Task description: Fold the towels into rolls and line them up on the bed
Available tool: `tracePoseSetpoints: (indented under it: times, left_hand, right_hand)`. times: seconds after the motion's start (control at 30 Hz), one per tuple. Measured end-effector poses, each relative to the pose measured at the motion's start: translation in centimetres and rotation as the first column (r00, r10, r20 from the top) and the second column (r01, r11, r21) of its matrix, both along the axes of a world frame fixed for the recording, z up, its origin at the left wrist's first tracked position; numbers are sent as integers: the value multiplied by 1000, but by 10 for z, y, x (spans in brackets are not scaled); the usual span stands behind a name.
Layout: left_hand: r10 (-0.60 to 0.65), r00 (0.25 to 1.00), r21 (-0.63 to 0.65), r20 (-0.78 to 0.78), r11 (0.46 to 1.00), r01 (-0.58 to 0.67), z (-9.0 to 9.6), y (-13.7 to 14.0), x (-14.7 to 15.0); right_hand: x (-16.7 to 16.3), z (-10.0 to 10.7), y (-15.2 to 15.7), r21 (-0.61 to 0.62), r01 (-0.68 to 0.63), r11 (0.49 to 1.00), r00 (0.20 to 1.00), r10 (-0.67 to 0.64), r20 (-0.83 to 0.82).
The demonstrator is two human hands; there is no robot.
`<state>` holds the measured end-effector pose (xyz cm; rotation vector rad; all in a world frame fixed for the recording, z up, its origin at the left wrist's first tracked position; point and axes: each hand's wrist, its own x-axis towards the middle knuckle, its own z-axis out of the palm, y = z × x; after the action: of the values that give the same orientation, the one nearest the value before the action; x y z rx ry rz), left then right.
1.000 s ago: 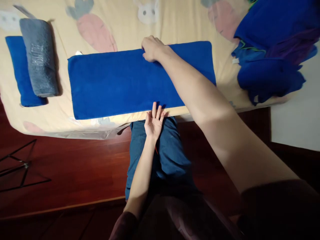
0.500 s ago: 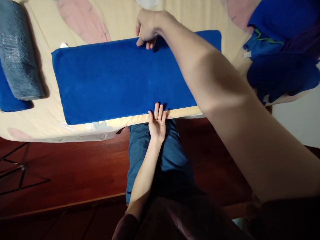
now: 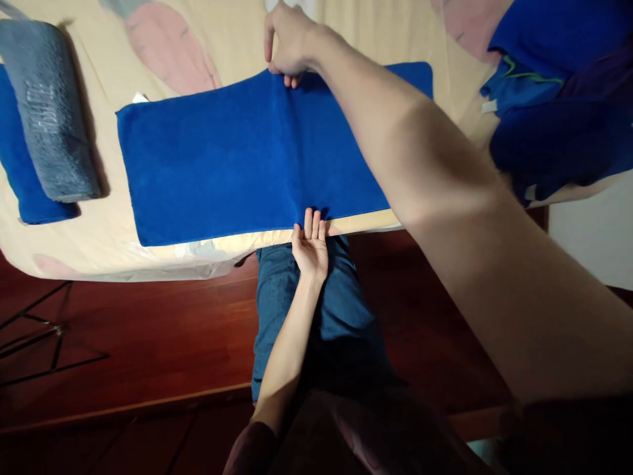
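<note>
Since the earlier frame, the middle of the blue cloth point(image 3: 212, 161) has risen into a ridge between our hands, so it no longer lies wholly flat on the patterned sheet point(image 3: 242, 39) at eleven o'clock in our view. Our right hand point(image 3: 284, 49) now pinches the far edge at the cloth's twelve o'clock, which ran straight before. Our left hand point(image 3: 311, 251), palm up, touches the near edge at its five o'clock, though we cannot tell whether it grips.
</note>
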<state>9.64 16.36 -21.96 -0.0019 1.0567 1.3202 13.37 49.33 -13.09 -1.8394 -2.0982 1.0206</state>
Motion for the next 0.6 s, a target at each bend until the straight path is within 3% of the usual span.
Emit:
tracePoseSetpoints:
  times: [0.27, 0.43, 0.6]
  left_hand:
    - [-122, 992, -59, -29, 991, 120, -22, -4, -7]
    - [-112, 993, -62, 30, 992, 114, -20, -1, -17]
    - [-170, 985, -126, 10, 977, 169, -16, 2, -32]
  right_hand:
    - [-4, -9, 9, -15, 41, 999, 999, -41, -13]
    - [-3, -5, -1, 1, 38, 999, 998, -38, -48]
    - [-8, -8, -8, -79, 17, 997, 1000, -19, -20]
